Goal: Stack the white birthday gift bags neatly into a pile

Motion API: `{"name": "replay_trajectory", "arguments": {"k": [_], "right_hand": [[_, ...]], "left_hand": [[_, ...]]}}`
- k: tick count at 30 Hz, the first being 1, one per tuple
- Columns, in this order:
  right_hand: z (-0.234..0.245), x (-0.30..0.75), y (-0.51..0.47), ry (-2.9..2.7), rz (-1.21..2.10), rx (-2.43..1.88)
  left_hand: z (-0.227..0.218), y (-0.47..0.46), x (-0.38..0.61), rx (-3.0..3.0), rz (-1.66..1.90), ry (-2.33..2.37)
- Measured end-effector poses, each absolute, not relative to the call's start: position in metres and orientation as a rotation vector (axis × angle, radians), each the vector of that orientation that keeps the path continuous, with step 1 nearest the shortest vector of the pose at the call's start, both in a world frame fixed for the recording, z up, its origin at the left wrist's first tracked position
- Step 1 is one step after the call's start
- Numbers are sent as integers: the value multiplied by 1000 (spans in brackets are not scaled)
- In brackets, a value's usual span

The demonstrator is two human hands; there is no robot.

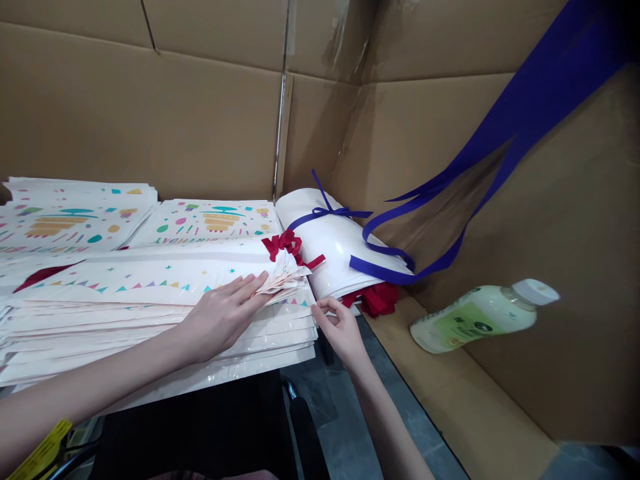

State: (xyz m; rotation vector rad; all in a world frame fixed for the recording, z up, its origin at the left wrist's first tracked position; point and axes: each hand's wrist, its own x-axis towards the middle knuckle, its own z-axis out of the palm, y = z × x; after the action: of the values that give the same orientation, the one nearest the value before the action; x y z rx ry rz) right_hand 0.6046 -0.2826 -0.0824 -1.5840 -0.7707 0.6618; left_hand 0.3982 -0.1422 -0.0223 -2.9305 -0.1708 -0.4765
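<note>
Flat on a folded white printed bag point(150, 277) with pennants and stars lies my left hand point(220, 321), fingers stretched out together. Bunched red ribbon point(285, 245) sits at that bag's right end. Below it is a thick stack of similar white bags point(270, 340). My right hand point(343, 331) is at the stack's right edge, thumb and forefinger pinching the corner of an upper bag. Just beyond that hand is a rolled white bundle point(325, 240) tied with blue ribbon point(327, 212), and a red ribbon bunch point(377, 300) shows under its end.
Two more piles of birthday-print bags point(217, 220) point(75, 220) lie at the back left. Cardboard walls point(200, 120) enclose the place. Long blue strips point(500, 133) hang from the upper right. A white-capped bottle point(470, 319) stands tilted in view on cardboard at right.
</note>
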Motion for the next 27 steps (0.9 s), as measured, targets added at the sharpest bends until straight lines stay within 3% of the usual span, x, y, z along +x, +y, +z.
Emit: {"name": "replay_trajectory", "arguments": {"k": [12, 27], "right_hand": [[-49, 599, -263, -743, 936, -1289], [-81, 609, -296, -705, 859, -1433]], "left_hand": [[-18, -153, 405, -2864, -388, -239], [-20, -153, 405, -2941, -294, -359]]}}
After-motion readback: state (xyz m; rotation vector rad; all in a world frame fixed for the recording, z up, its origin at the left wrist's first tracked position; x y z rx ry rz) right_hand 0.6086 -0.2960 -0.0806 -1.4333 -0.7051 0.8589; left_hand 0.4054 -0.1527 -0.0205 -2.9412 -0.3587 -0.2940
